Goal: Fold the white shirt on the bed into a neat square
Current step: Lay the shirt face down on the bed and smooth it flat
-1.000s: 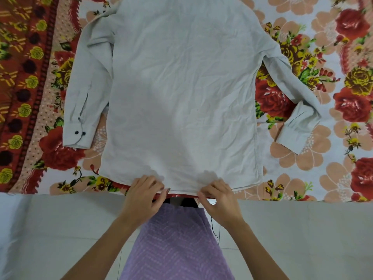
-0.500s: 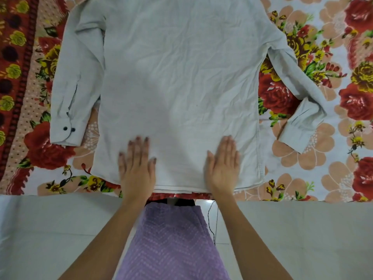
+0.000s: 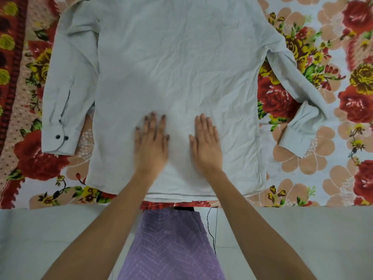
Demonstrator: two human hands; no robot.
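Note:
The white long-sleeved shirt lies spread flat, back side up, on the flowered bedsheet, its hem at the bed's near edge. My left hand and my right hand rest palm down on the lower middle of the shirt, side by side, fingers extended and holding nothing. The left sleeve lies straight down along the body, its cuff showing two dark buttons. The right sleeve angles outward and its cuff bends back toward the hem. The collar end runs out of the top of the frame.
The sheet's dark red patterned border runs along the left. The bed's near edge crosses the view below the hem, with pale floor beneath. My purple garment is against the bed's edge between my arms.
My hands let go of the hem, flattened, and slid up the shirt's back away from me. The camera has moved closer over the shirt.

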